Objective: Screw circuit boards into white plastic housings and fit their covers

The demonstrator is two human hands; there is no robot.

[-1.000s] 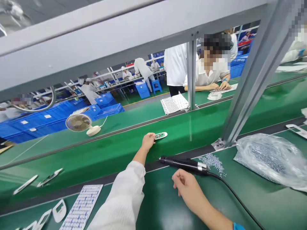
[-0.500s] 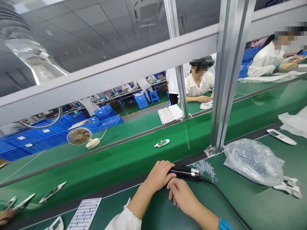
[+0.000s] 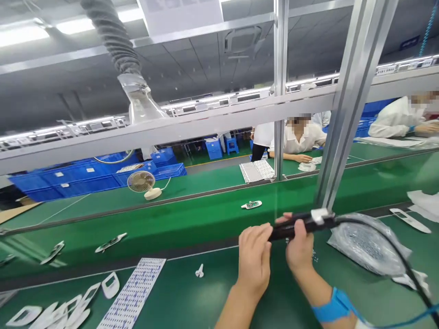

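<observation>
A black electric screwdriver (image 3: 286, 229) with a pale band and a thick cord is raised above the green bench, its body blurred by motion. Fingers of my left hand (image 3: 254, 256) close around its front end, hiding the tip. Further back, my right hand (image 3: 301, 250) grips the body, thumb on the near side. A blue band (image 3: 332, 305) circles my right wrist. Just beyond my right hand, a few small screws (image 3: 314, 257) show, the others hidden behind it. Left of my hands lies a small white plastic piece (image 3: 199, 271).
A clear bag of screws (image 3: 368, 244) lies at right beneath the cord. White housings (image 3: 65, 313) and a printed sheet (image 3: 133, 292) are at left. On the green belt (image 3: 192, 219) sit several assemblies. A metal post (image 3: 353, 100) rises behind the bag; people work across the belt.
The screwdriver has come up off the bench. My right hand, earlier beside it with curled fingers, now grips its body. The view has tilted up and shifted left. Belt assemblies have moved right.
</observation>
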